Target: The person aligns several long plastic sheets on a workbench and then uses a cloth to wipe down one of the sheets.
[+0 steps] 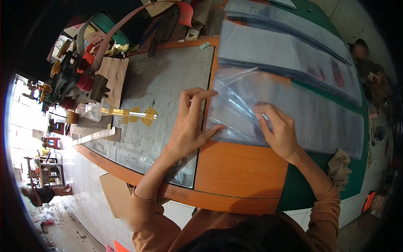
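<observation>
A stack of clear plastic sheets [319,122] lies on the table in front of me, its left end on orange wood and its right part over green. My right hand [279,131] pinches the top sheet near the left part of the stack. The film there is lifted and creased, with bright reflections. My left hand [189,122] is at the stack's left end, fingers apart, with index fingertip and thumb at the film's edge. Whether those fingertips press on the film is hard to see.
Two more stacks of plastic sheets [268,44] [294,21] lie farther back. Left of my hands is a grey metal plate [168,75] with gold tape strips [130,115] and a machine [69,84]. A crumpled rag [339,168] sits at the right. Other people are at the far left and far right.
</observation>
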The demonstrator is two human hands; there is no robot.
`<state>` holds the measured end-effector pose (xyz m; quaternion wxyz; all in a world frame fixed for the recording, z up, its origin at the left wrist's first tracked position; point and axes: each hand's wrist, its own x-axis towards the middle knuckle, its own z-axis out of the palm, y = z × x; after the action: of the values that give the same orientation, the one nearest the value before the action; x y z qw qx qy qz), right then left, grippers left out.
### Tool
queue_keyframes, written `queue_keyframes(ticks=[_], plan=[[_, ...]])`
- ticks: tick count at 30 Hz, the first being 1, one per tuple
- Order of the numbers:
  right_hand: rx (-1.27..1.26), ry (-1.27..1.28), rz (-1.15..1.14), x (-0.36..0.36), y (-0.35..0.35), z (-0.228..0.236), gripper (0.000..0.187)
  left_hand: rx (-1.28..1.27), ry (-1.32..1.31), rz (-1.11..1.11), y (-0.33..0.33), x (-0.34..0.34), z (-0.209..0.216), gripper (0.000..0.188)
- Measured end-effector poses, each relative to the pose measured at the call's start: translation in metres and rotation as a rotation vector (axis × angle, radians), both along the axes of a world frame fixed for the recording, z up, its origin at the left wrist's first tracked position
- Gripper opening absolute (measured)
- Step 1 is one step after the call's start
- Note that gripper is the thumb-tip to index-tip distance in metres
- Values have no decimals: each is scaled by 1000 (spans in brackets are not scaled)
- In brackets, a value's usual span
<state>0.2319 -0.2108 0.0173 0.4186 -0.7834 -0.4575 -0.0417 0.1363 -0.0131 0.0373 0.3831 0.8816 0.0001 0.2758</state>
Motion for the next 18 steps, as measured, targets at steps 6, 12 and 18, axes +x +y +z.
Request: queue_keyframes(ticks=[6,12,18], plan=[[-147,-217,130,-3,-1,5,22,467,159,-235,9,-13,-2,22],[-147,-262,186,-2,0,-3,23,275,187,-261,12,-12,-3,20],[-177,-275,206,-2,-1,-5,19,178,213,-174,8,-10,-1,27]])
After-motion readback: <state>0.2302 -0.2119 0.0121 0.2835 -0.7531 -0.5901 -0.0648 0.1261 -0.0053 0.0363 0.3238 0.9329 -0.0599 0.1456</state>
